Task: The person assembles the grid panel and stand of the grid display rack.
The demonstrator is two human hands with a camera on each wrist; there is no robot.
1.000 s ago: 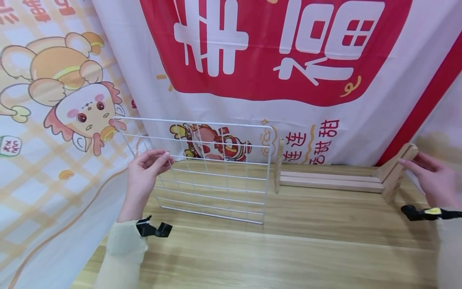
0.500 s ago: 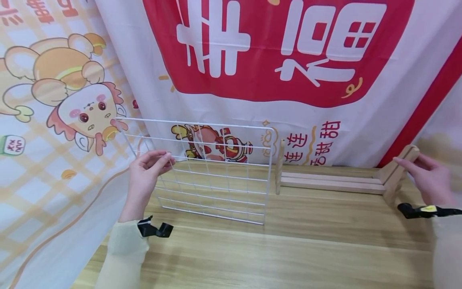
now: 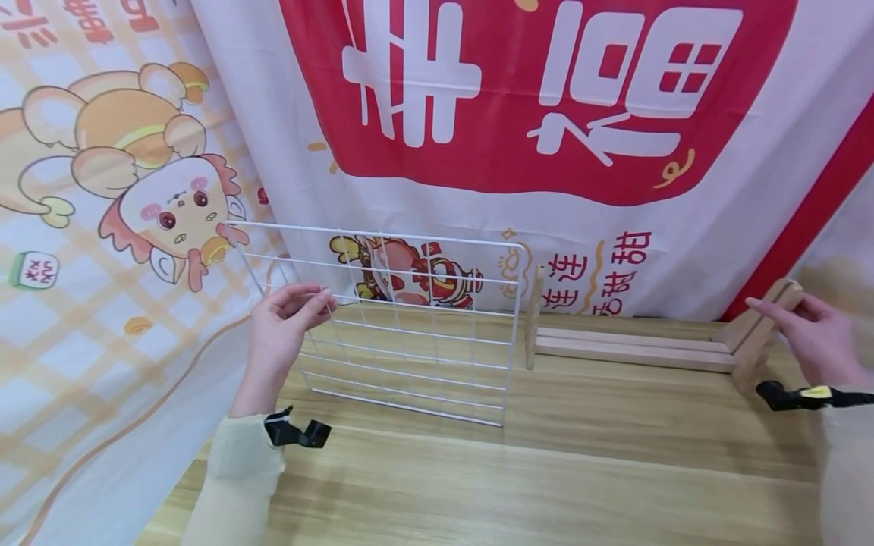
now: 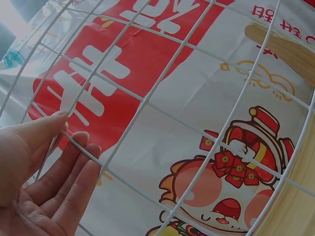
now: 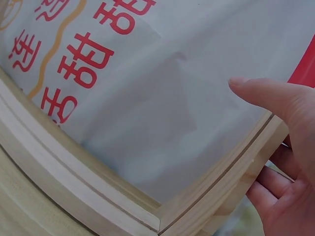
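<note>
A white wire grid panel (image 3: 410, 311) stands nearly upright on the left of the wooden tabletop. My left hand (image 3: 290, 318) pinches one of its wires near the left side; in the left wrist view, thumb and fingers meet at the wire (image 4: 83, 147). To the panel's right sits a pale wooden stand (image 3: 635, 353), a grooved base bar with an upright end piece on each side. My right hand (image 3: 815, 330) holds the right end piece (image 5: 231, 182), fingers round its outer side and the straight thumb on the inner side.
Behind everything hangs a white cloth (image 3: 587, 189) with a large red print. A checked cloth (image 3: 136, 288) with a cartoon figure covers the left side. The wood-grain tabletop (image 3: 505, 485) extends in front of the panel and stand.
The whole head view has shifted slightly to the right. My right thumb reaches a little further over the stand's end piece. My left hand keeps its hold on the grid panel.
</note>
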